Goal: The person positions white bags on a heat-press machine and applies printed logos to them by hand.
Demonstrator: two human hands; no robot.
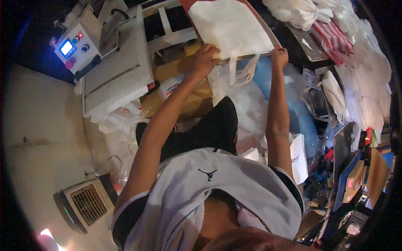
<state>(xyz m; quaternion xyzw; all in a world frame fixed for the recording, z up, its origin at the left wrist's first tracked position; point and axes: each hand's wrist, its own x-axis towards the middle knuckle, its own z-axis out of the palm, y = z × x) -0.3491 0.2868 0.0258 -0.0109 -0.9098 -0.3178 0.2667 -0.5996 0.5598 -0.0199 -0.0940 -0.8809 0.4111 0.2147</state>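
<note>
A white non-woven bag (230,26) lies flat before me, on or over a board with a reddish rim (262,22). Its pale loop handles (243,72) hang from the near edge towards me. My left hand (205,59) grips the near left corner, fingers bent over the edge. At the near right corner, my right hand (279,58) pinches the bag's edge, its thumb side against the fabric. The undersides of both grips are hidden.
Left of the bag stands a white machine table (116,72) with a lit control box (73,47). Brown cartons (182,100) and a blue plastic sack (270,78) sit below. Bundled white bags (361,84) and a striped bag (333,40) crowd the right. A vented heater-like unit (88,204) is lower left.
</note>
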